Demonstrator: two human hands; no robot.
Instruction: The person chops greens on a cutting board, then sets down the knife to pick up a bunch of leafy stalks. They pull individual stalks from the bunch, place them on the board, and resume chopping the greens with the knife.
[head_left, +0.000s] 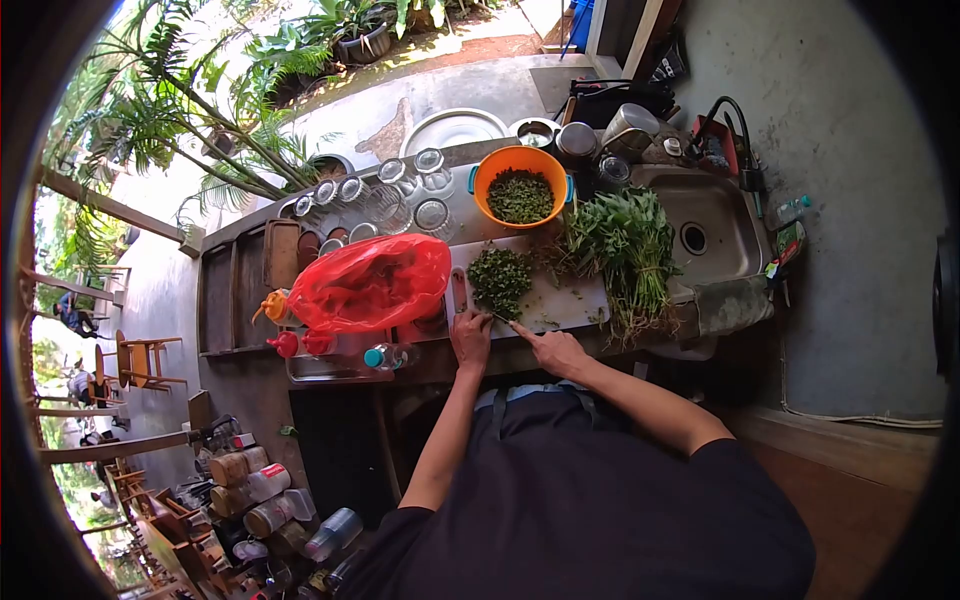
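My right hand (pixel 558 354) is closed around a small knife (pixel 507 320) at the front edge of the white cutting board (pixel 575 296). My left hand (pixel 470 340) is at the board's front left, its fingers bent together close to the knife's tip. What those fingers hold, if anything, is too small to make out. Just beyond them lies a heap of chopped green leaves (pixel 500 280). To the right, a large bunch of leafy greens (pixel 630 245) lies with its roots toward me. Behind the board stands an orange colander (pixel 486 190) containing chopped greens (pixel 520 196).
A red plastic bag (pixel 375 285) lies left of the board, with a teal-capped bottle (pixel 385 357) in front. Several upturned glasses (pixel 390 205) stand behind the bag. At right is a metal sink (pixel 715 205) with a dark faucet (pixel 745 150) and a cloth (pixel 735 305) on its front edge.
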